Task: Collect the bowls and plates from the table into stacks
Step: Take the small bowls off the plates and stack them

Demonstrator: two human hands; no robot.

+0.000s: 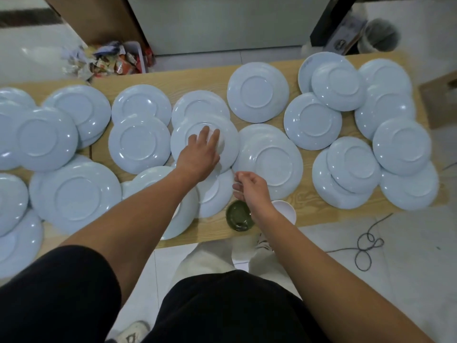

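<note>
The left arm reaches far out, and the left hand [197,154] curls its fingers over a small white bowl [220,144]. The right hand [249,189] hangs nearer, fingers loosely bent, holding nothing.

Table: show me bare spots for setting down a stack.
The table is bare along its back edge at centre, and in front between the white bowl and the right plates. A thin strip runs along the near edge by the green bowl. Elsewhere overlapping plates crowd it.

Head-worn wide-angle camera looks steeply down, close above the table [305,206].
</note>
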